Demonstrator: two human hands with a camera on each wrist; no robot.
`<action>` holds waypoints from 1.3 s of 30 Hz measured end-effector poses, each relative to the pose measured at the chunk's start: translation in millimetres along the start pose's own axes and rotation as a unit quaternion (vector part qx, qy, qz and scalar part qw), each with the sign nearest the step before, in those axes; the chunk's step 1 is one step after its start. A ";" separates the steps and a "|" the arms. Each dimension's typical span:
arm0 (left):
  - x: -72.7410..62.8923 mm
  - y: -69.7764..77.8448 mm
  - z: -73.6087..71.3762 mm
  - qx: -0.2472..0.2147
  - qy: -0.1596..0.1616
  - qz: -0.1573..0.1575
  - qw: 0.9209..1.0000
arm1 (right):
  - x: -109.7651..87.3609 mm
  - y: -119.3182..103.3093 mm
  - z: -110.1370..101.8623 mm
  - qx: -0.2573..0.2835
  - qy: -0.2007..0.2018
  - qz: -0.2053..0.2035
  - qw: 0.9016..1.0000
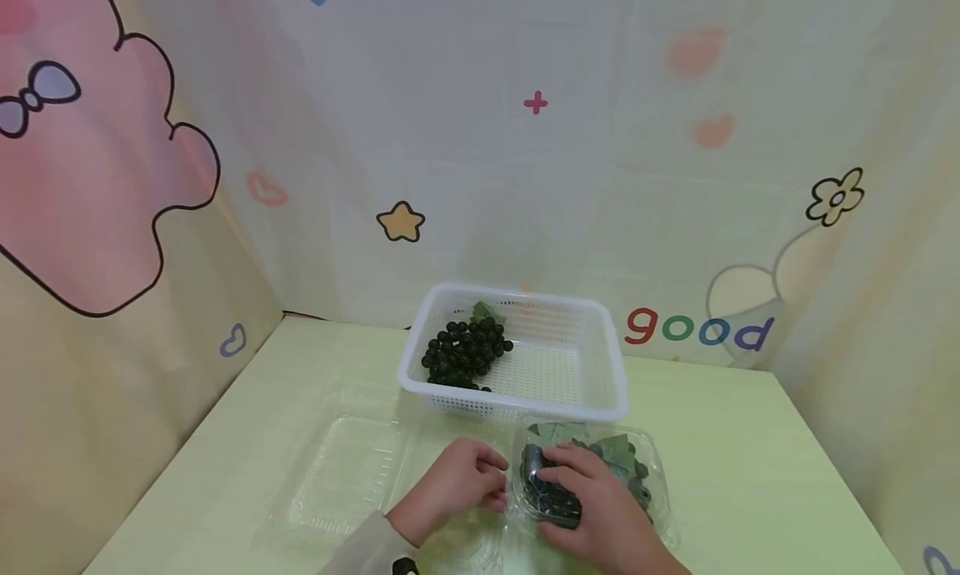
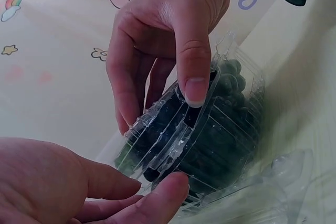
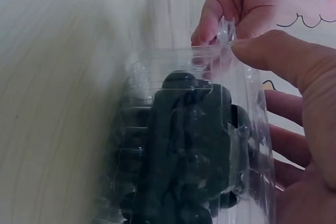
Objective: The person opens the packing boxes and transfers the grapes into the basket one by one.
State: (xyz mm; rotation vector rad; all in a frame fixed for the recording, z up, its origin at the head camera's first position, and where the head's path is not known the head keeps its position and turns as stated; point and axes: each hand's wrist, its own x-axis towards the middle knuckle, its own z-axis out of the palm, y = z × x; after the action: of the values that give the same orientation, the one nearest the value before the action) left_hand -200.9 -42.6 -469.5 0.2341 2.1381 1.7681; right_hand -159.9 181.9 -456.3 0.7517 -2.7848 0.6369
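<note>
A clear plastic clamshell box (image 1: 660, 492) holds dark grapes and green leaves (image 1: 618, 454), near the front of the table. My right hand (image 1: 603, 508) grips it from above, fingers over the top and thumb at the rim, as the left wrist view shows. Beside the box's left edge is my left hand (image 1: 468, 479), thumb and fingers bent and apart near a corner. In the left wrist view, its fingertips (image 2: 170, 192) are close to the rim. The right wrist view shows dark grapes (image 3: 189, 150) through the clear plastic.
Behind the box stands a white perforated basket (image 1: 611, 375), with a bunch of dark grapes (image 1: 461, 350) and a leaf at its left end. Another clear plastic container (image 1: 345, 475) lies at the left on the pale green table (image 1: 750, 475). Patterned cloth (image 1: 480, 158) hangs around the table.
</note>
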 end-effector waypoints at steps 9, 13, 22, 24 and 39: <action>5.8 -1.7 -0.8 0.022 -0.003 0.000 1.000 | -1.9 0.3 0.3 -0.037 0.017 -0.042 0.998; 7.4 -1.7 -2.1 0.030 -0.010 -0.004 0.999 | 0.3 -1.3 -0.3 -0.055 0.013 -0.061 0.997; 8.7 -1.1 -3.5 0.041 -0.024 -0.011 0.999 | 11.1 -12.5 0.0 -0.118 -0.017 -0.119 0.986; 8.7 -0.5 -3.7 0.040 -0.027 -0.014 0.999 | 15.2 -16.8 -1.0 -0.132 -0.032 -0.118 0.984; 10.4 -2.0 1.6 0.081 -0.023 0.015 0.996 | 38.0 -44.4 -11.0 -0.207 -0.123 -0.093 0.966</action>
State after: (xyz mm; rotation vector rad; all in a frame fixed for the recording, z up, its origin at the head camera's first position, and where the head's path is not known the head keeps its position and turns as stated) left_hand -209.7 -37.9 -473.5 0.3450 2.2580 1.5902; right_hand -168.7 135.7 -419.9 1.0348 -2.8653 -0.0816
